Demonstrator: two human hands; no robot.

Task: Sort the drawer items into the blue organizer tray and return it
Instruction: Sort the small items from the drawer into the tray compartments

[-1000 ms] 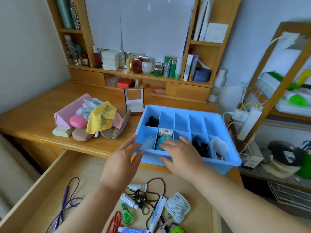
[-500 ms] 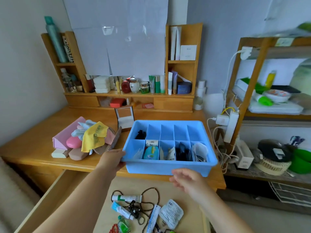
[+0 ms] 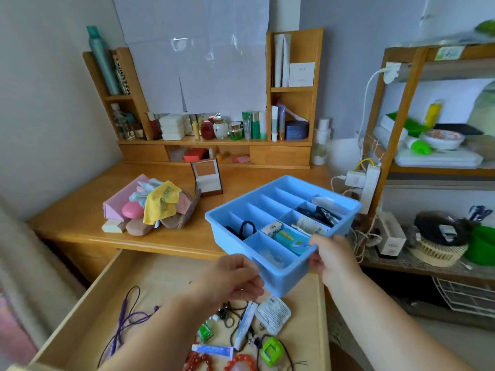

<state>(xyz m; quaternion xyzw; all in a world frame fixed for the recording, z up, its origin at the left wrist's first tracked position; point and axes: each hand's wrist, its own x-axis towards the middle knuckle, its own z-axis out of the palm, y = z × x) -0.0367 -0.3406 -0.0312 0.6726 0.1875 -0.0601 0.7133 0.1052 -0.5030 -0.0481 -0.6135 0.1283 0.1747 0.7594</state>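
Observation:
The blue organizer tray [image 3: 290, 275] is lifted off the desk and turned at an angle above the open wooden drawer [image 3: 160, 274]. My left hand [image 3: 231, 279] grips its near left corner. My right hand [image 3: 330, 257] grips its near right rim, thumb over the edge. Its compartments hold black hair ties [image 3: 245, 228], a teal packet [image 3: 290, 241], a small white box and dark clips. Loose items lie in the drawer below: a purple cord [image 3: 126, 319], a white sachet [image 3: 273, 313], tubes, red beads [image 3: 238, 362] and a green object [image 3: 273, 349].
On the desk [image 3: 80, 207] lies a pile with a pink case, a yellow cloth [image 3: 160, 202] and pouches, and behind it a small open box [image 3: 206, 178]. A shelf unit with cosmetics stands at the back. A rack with cables and a power strip [image 3: 371, 186] stands at the right.
The tray has left the desk, risen and swung clockwise toward me. Both hands moved from its front edge to grip its near corners.

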